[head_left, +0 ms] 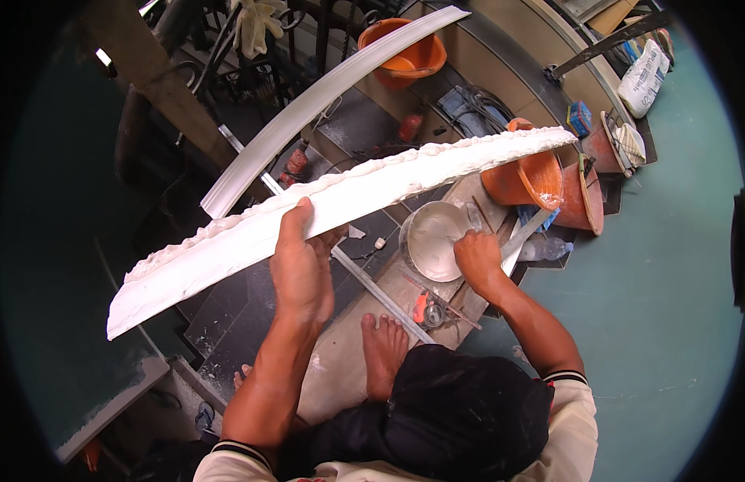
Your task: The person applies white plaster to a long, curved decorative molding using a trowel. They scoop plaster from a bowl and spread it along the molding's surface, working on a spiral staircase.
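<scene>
My left grip is closed around the white plaster moulding near mid-length; it extends both ways. My right grip, fingers curled, rests at the bowl rim.

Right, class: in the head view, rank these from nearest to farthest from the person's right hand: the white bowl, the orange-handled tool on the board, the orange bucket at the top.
1. White bowl: touching the right hand, on its left.
2. Orange-handled tool: just below and left, on the board.
3. Orange bucket: far up, behind the plain curved moulding.
</scene>
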Demonstrator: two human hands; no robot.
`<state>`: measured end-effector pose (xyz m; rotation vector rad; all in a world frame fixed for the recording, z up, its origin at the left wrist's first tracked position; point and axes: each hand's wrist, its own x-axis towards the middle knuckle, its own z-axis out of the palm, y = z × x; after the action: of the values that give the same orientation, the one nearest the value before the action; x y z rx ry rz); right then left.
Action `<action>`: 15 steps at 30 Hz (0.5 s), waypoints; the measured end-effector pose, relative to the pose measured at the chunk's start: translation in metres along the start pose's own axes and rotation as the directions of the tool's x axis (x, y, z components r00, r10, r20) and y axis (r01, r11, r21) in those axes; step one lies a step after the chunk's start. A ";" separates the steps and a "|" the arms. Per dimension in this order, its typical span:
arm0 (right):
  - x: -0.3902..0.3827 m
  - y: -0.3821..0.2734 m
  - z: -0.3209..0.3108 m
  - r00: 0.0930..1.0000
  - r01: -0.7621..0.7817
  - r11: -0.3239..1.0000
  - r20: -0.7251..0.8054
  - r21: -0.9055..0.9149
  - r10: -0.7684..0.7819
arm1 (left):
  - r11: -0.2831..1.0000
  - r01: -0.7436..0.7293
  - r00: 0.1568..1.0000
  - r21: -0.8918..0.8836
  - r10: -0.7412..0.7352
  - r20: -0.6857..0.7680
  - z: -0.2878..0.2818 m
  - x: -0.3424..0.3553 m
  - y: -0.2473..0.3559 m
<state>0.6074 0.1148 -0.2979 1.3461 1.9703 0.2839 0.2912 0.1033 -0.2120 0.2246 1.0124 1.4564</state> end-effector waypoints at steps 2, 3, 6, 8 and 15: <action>-0.010 0.003 -0.008 0.993 0.068 0.994 0.093 0.084 -0.076 | 1.000 -0.005 1.000 -0.007 0.005 -0.023 -0.002 0.001 -0.002; -0.014 0.003 -0.014 0.984 0.099 0.987 0.136 0.130 -0.117 | 1.000 -0.008 0.999 -0.009 0.007 -0.036 -0.003 0.002 -0.003; -0.015 0.011 -0.033 0.958 0.143 0.960 0.208 0.242 -0.195 | 1.000 -0.030 0.999 -0.002 0.030 -0.017 -0.004 0.004 -0.005; -0.008 0.016 -0.032 0.935 0.170 0.938 0.252 0.303 -0.250 | 1.000 -0.022 1.000 0.000 0.022 0.000 -0.004 0.006 -0.005; 0.040 0.044 0.003 0.997 -0.013 0.880 0.074 0.475 -0.026 | 0.999 0.026 0.999 0.039 -0.027 0.021 -0.004 0.004 -0.005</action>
<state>0.6330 0.1686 -0.2933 1.6222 2.0552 -0.2783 0.2913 0.1040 -0.2190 0.2529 1.0233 1.4085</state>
